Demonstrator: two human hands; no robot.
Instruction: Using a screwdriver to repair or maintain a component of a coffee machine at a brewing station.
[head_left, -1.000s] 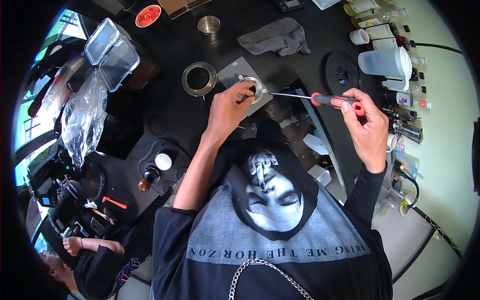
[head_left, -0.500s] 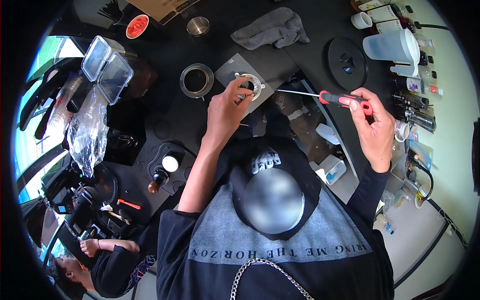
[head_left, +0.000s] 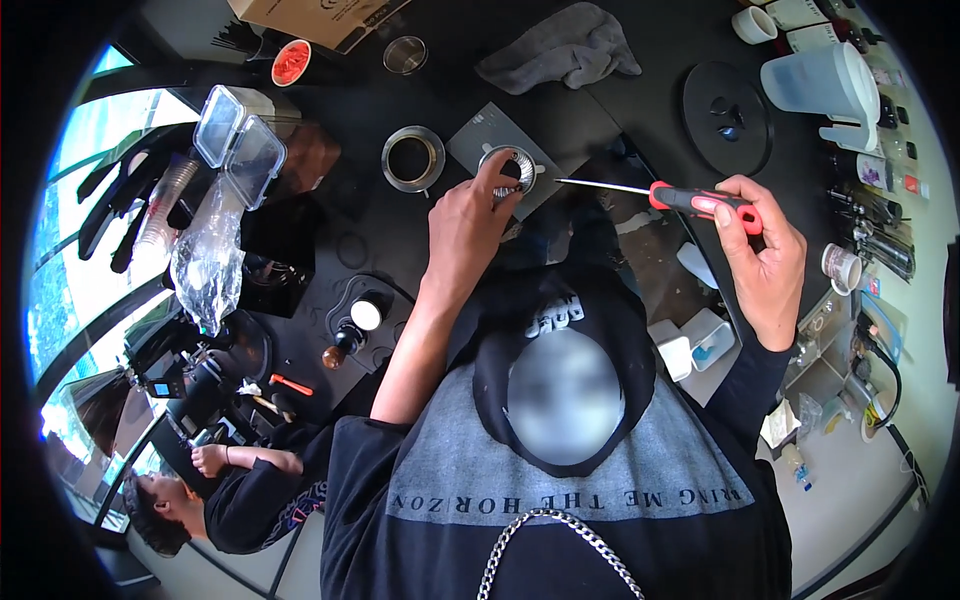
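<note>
My left hand [head_left: 466, 228] has its thumb and fingers closed around the edge of a round metal piece [head_left: 529, 176] with a ridged, coil-like ring and small side tabs. Its middle looks dark, and my fingers cover part of it. Beneath lies a square grey mat [head_left: 478, 128] on the black counter. In my right hand [head_left: 765, 250] is a red and black screwdriver [head_left: 690, 200], gripped by the handle. Its thin shaft points left, and the tip is just right of the metal piece, apart from it. A round metal-rimmed dish with a dark centre [head_left: 436, 160] stands left of the mat.
A grey cloth [head_left: 560, 48] and a small metal cup [head_left: 405, 55] lie beyond. At right are a round black lid [head_left: 722, 118], a clear pitcher [head_left: 818, 84] and several bottles. Open plastic containers [head_left: 248, 160] stand at left, near a person [head_left: 240, 490] at lower left.
The whole view has shifted, so the counter things appear farther right. Both hands keep their holds, and the screwdriver tip stays beside the metal piece.
</note>
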